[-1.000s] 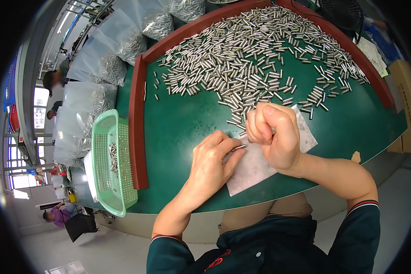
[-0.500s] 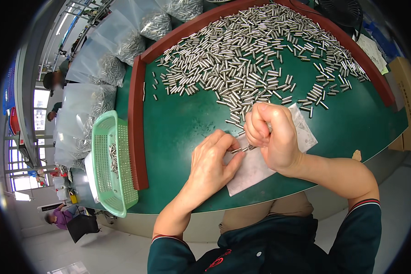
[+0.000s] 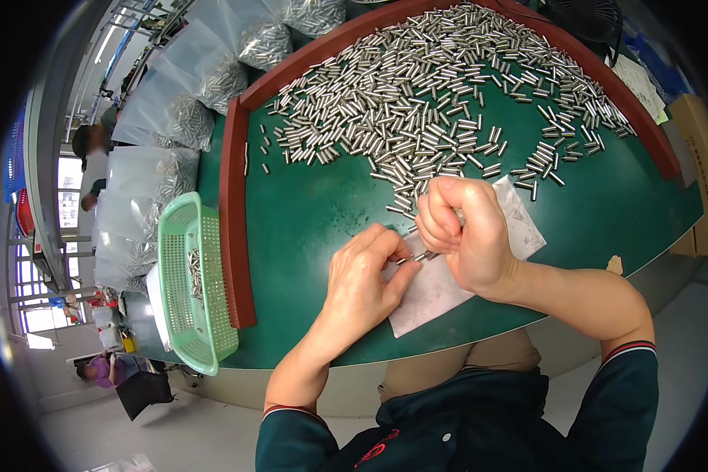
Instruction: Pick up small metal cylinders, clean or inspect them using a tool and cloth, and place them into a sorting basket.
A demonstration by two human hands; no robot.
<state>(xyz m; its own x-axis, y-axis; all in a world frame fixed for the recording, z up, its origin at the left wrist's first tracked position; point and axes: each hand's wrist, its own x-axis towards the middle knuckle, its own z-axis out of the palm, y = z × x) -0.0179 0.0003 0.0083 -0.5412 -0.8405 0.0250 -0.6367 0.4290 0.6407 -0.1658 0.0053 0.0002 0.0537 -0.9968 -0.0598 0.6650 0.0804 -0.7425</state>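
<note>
My left hand (image 3: 360, 277) is closed in a pinch, thumb and forefinger on a small metal pin (image 3: 403, 260). Close beside it, my right hand (image 3: 468, 236) is curled into a fist, and a short shiny metal tip (image 3: 428, 256) pokes out of it toward the pin. The rest of what the right fist grips is hidden by its fingers. Under both hands lies a whitish, smudged cloth or paper sheet (image 3: 429, 305) on the green tabletop (image 3: 307, 212). Beyond them spreads a large heap of loose, silvery cylindrical pins (image 3: 393, 102), its near edge reaching the right hand.
A dark red raised rail (image 3: 234, 212) borders the heap. Left of it stands a light green perforated basket (image 3: 218, 334) with some pins (image 3: 196, 271) inside. Clear plastic bags of metal parts (image 3: 189, 118) line the far left. A black fan (image 3: 586, 17) and a cardboard box (image 3: 696, 149) are at right.
Both hands stay in nearly the same place and grip. The right fist has shifted very slightly left, and the metal tip between the hands sits at a slightly different angle.
</note>
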